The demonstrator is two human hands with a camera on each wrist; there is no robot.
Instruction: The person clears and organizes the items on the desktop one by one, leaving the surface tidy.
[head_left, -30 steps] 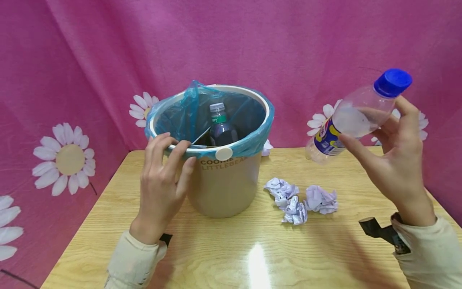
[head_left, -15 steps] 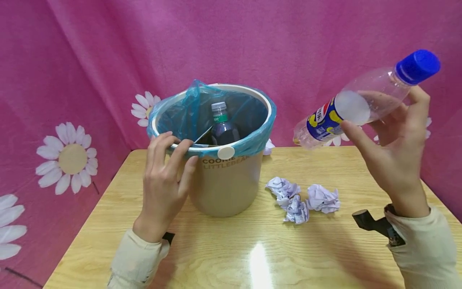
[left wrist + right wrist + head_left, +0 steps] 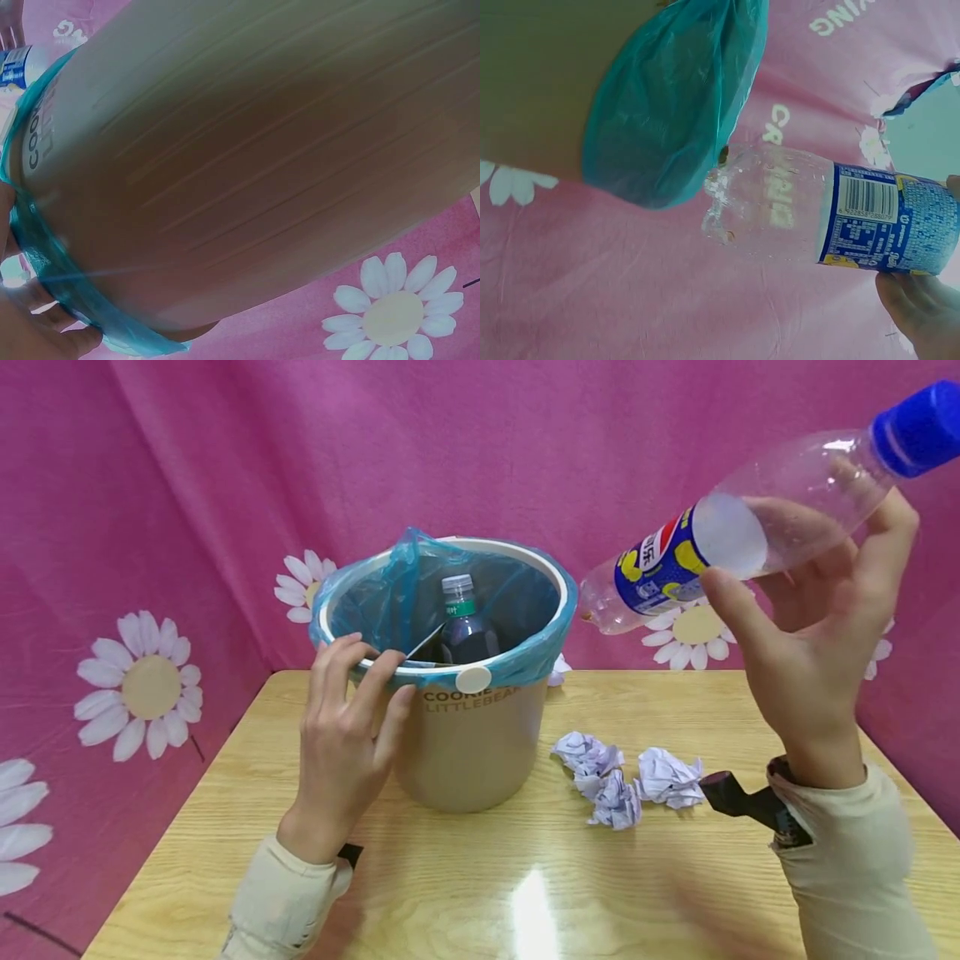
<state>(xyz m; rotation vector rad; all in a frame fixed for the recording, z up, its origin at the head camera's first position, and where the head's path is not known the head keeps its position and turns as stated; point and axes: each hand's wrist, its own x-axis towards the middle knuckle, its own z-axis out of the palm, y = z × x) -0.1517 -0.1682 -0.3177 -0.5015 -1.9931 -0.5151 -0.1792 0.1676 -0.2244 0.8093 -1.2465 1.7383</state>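
My right hand holds a clear plastic bottle with a blue cap and a blue and yellow label. The bottle is tilted, cap up to the right, its base close to the right side of the trash bin. A blue plastic bag lines the beige bin and folds over its white rim. At the front left of that rim, my left hand grips the edge, fingers over it and thumb outside. Inside the bin stands a dark bottle with a white cap, its lower part hidden.
Several crumpled paper balls lie on the wooden table right of the bin. Another paper ball is partly hidden behind the bin. A pink cloth with white flowers hangs around the back and sides.
My right hand has raised the clear bottle and tipped it further over, bringing its base left toward the bin. The left hand has stayed at the rim.
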